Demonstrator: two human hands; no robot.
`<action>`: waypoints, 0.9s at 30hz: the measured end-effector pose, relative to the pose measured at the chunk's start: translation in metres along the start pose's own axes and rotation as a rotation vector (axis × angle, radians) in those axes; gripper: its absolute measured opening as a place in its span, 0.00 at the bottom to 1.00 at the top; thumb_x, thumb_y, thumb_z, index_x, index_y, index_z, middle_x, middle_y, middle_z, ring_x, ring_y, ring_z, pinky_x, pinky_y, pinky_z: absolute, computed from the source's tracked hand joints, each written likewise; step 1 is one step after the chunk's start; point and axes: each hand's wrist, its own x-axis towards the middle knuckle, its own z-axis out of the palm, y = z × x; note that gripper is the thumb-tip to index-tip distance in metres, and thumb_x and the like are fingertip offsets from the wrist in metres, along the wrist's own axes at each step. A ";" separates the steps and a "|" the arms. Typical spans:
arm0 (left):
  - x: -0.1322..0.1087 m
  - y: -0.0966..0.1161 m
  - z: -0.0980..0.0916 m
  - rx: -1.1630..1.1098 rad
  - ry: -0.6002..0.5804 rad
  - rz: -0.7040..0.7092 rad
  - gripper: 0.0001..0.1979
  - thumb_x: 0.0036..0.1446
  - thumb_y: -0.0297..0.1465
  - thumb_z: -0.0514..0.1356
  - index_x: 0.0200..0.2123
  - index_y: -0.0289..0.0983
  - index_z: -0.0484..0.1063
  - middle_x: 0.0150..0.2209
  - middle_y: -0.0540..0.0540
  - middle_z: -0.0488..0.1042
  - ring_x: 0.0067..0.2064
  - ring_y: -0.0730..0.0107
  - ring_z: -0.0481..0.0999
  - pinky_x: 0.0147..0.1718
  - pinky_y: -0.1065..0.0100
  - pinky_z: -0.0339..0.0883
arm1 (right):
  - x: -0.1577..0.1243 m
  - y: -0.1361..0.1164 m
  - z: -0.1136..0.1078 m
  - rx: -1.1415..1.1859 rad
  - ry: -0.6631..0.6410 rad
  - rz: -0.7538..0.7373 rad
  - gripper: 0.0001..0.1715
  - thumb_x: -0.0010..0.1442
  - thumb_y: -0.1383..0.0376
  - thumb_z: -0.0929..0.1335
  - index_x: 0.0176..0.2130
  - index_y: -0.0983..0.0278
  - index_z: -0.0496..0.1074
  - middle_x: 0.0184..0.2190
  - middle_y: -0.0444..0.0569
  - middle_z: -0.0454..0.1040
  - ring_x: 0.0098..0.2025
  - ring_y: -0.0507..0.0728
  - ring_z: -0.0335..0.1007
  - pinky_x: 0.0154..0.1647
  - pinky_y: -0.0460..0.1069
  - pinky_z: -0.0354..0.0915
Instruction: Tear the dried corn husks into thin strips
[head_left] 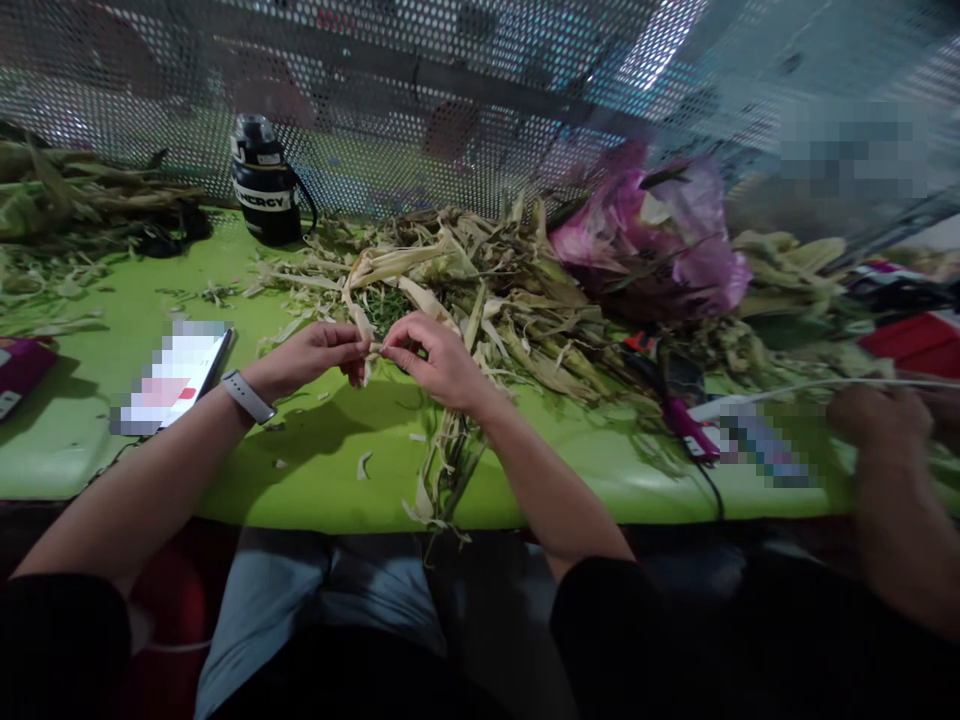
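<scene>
Head view: left hand [328,352], right hand [441,362], narrow grip on husk strip [364,321]; husk pile [551,335], bottle [266,195] behind.

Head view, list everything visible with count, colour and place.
table: one, green, middle
husks: many, tan, across table
bottle: one, black, back left
bag: one, pink, back right
perforated screen: one, grey, behind
phone: one, whitish screen, left
unclear objects: two, purple, left edge and right
item: one, red, far right
co-worker's hand: at least one, bare, right
wristband: one, whitish, left wrist
trousers: one pair, blue, below
left hand: one, bare, centre, pinching husk strip
right hand: one, bare, centre, pinching strip
</scene>
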 end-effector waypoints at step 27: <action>0.004 -0.018 0.015 -0.516 0.178 -0.085 0.11 0.64 0.36 0.61 0.45 0.34 0.74 0.39 0.40 0.83 0.42 0.61 0.84 0.49 0.57 0.76 | 0.000 0.001 0.001 0.001 0.342 0.079 0.17 0.65 0.49 0.67 0.35 0.60 0.71 0.48 0.53 0.73 0.54 0.60 0.69 0.60 0.60 0.64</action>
